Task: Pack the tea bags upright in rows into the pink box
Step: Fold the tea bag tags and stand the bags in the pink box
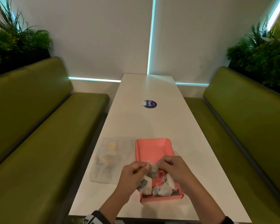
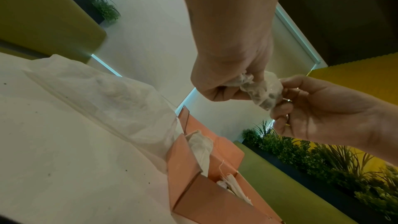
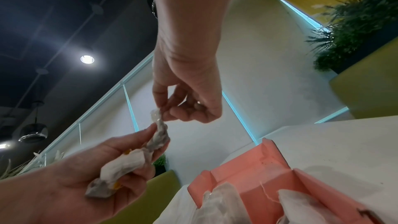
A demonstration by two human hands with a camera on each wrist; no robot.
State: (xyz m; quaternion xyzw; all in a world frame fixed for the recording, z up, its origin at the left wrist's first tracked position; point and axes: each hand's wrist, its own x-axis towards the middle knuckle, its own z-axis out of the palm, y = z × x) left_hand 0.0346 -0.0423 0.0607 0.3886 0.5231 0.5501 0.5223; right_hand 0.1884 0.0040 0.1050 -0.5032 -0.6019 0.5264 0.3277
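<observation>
Head view shows both hands raised just above the near half of the pink box (image 1: 153, 147), which sits on the white table (image 1: 152, 123) close to its near edge. The left hand (image 1: 132, 173) holds a small bunch of tea bags (image 3: 120, 168) in its curled fingers. The right hand (image 1: 171, 168) pinches the top corner of one tea bag (image 1: 153, 170) between thumb and fingertips, while the left fingertips touch the same bag lower down.

Some tea bags (image 1: 162, 188) already lie in the near end of the box, but they look tilted and mixed, not in clear rows. The far half of the box is bare pink floor, so there is room for new rows.

I think the main risk is tearing: the bag is thin, and both hands pull on it. Its string may also catch on the bunch and drag another bag out. A soft bag can fall over when placed without support from a wall or a neighbour.

A clear plastic bag (image 1: 110, 159) lies touching the left side of the box, partly over the left table edge.
</observation>
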